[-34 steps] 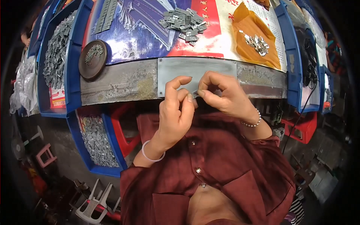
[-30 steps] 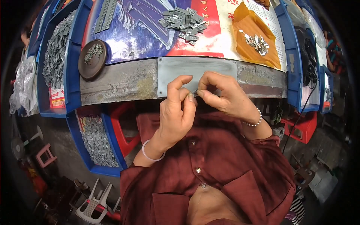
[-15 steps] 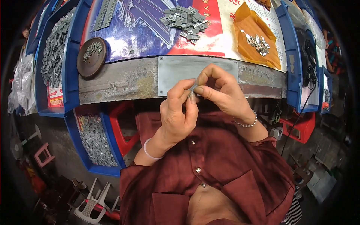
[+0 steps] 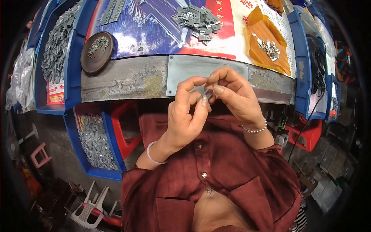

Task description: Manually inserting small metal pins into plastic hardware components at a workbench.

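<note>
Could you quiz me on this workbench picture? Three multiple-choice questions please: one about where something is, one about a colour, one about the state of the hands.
1. Where does the round brown dish sit?
A. left end of the bench
B. on the lap
C. inside the orange bag

2. What colour are the bins of metal parts?
A. green
B. blue
C. white

3. How is the small metal piece held?
A. lying loose on the bench
B. in the left hand alone
C. pinched between left hand and right hand

Answers: 1 A, it lies left of the grey plate. 2 B, their walls are blue. 3 C, fingertips of both meet on it.
</note>
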